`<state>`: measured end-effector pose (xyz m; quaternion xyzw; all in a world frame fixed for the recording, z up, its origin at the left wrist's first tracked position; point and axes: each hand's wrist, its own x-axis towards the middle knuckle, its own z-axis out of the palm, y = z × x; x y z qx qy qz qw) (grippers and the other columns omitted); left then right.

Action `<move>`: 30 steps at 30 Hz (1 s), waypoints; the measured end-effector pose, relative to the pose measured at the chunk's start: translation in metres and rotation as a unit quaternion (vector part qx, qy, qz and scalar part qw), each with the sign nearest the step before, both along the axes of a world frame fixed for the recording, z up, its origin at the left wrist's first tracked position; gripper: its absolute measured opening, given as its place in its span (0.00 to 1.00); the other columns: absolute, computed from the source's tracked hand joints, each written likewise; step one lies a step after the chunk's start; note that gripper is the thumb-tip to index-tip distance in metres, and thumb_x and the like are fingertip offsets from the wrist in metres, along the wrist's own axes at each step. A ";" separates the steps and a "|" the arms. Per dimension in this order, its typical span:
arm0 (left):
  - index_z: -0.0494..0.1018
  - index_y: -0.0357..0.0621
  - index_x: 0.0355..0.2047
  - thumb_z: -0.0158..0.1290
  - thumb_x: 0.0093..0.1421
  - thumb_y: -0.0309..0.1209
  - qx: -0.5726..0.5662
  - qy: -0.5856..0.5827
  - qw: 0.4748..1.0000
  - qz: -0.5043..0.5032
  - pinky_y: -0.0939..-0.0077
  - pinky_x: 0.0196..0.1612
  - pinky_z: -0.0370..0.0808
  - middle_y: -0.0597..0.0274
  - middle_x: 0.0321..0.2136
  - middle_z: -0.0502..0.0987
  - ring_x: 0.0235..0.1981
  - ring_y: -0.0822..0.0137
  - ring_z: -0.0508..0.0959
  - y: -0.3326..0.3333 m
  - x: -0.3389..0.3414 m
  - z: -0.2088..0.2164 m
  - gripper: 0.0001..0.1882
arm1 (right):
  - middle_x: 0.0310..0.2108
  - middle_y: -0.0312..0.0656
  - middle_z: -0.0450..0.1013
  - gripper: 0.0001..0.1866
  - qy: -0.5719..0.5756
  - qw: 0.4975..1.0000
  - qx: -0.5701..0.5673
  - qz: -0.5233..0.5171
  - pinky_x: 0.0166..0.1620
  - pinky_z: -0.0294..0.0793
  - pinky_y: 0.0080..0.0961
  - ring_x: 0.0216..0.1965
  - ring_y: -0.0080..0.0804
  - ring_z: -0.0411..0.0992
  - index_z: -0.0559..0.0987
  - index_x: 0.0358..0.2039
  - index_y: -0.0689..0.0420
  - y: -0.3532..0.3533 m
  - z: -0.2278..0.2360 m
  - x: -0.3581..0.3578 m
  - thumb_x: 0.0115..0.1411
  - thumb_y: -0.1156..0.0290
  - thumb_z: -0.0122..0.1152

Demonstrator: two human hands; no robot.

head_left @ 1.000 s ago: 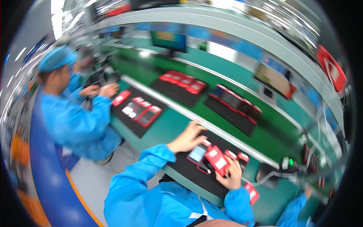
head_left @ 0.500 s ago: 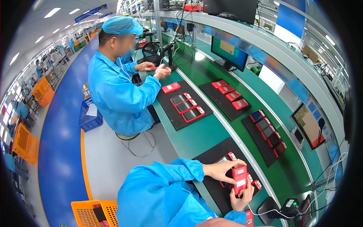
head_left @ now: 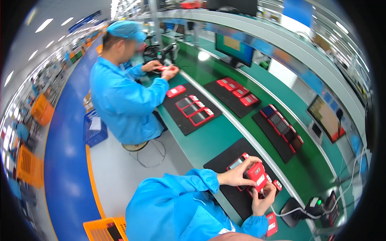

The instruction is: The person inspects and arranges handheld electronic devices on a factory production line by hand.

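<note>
Both hands were on one red device (head_left: 257,176), held up over the right part of the near black mat (head_left: 220,161) on the green bench (head_left: 183,144). Left hand (head_left: 237,175): grip closed, fingers on the top edge, thumb lower on the near side. Right hand (head_left: 263,201): grip closed round the lower end, thumb and fingers curled in — contact there partly hidden. Labelled face pointed up at the camera, device tilted. A phone-like unit (head_left: 236,162) lay on the mat, partly behind the left hand; a smaller red piece (head_left: 277,185) showed just right of the held device. Another red unit (head_left: 272,225) sat on the bench beside the right forearm. White cable (head_left: 296,211) ran from near the right hand to the black box (head_left: 315,205) with a green light; couldn't tell if it joined the device. Farther left, a co-worker (head_left: 120,98) in blue held something red (head_left: 161,68) in both hands, next to a second mat (head_left: 189,129) with one red unit (head_left: 176,91) and three screen-up units (head_left: 196,110). Across the metal rail (head_left: 245,134): two more mats — four red units (head_left: 241,92) on one, a row of screen-up units (head_left: 281,127) on the other.
</note>
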<state>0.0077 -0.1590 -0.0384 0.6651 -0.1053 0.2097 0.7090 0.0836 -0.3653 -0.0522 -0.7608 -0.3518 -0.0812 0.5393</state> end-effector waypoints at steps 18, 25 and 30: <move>0.59 0.45 0.66 0.75 0.50 0.24 0.034 0.063 0.996 -0.045 0.60 0.65 0.76 0.48 0.59 0.77 0.63 0.56 0.77 0.030 0.043 -0.007 0.47 | 0.26 0.43 0.80 0.18 0.078 0.992 -0.095 -0.007 0.31 0.79 0.29 0.26 0.30 0.79 0.83 0.41 0.61 -0.008 -0.001 0.002 0.58 0.62 0.80; 0.59 0.44 0.66 0.75 0.50 0.23 -0.010 0.052 0.998 -0.039 0.60 0.66 0.75 0.48 0.59 0.77 0.63 0.57 0.77 0.029 0.044 -0.020 0.48 | 0.25 0.41 0.79 0.18 0.065 0.995 -0.080 -0.002 0.29 0.78 0.27 0.24 0.29 0.78 0.84 0.42 0.61 -0.006 -0.007 0.004 0.58 0.64 0.79; 0.59 0.43 0.67 0.76 0.51 0.25 -0.004 0.052 0.998 -0.038 0.61 0.65 0.75 0.48 0.59 0.77 0.62 0.57 0.77 0.030 0.044 -0.023 0.48 | 0.24 0.39 0.77 0.19 0.052 0.996 -0.069 0.001 0.28 0.77 0.25 0.23 0.24 0.75 0.84 0.43 0.62 -0.009 -0.013 0.007 0.56 0.65 0.80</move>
